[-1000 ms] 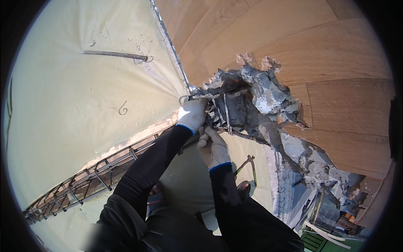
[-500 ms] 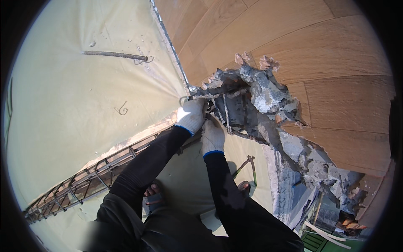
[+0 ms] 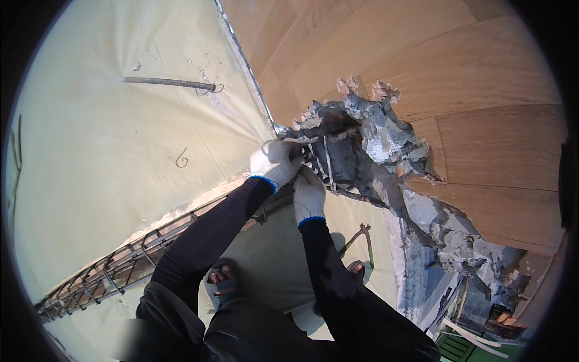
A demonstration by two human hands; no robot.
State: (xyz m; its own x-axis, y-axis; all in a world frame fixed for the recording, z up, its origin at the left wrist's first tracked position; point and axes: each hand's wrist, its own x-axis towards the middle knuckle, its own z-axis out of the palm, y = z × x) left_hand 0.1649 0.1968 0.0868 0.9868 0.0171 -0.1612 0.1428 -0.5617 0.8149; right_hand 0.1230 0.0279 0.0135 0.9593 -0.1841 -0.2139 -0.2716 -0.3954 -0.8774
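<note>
Both my hands wear white knit gloves with blue cuffs and meet where the rebar cage reaches the broken concrete. My left hand has its fingers curled in against the bars at the corner. Just below and to its right, my right hand is closed, its fingertips tucked under the left. What the fingers grip is hidden between the gloves. Bare steel bars show in the hollow right beside them. Green-handled pincers lie on the sheet near my right foot.
A pale sheet spreads on the left, with a rebar stub and a curled wire on it. Wood-look tiles end at the jagged concrete on the right. Debris and wooden strips lie lower right.
My hands stay at the same joint, the right one slightly lower and further right in view. My left foot shows more. The view has shifted a little.
</note>
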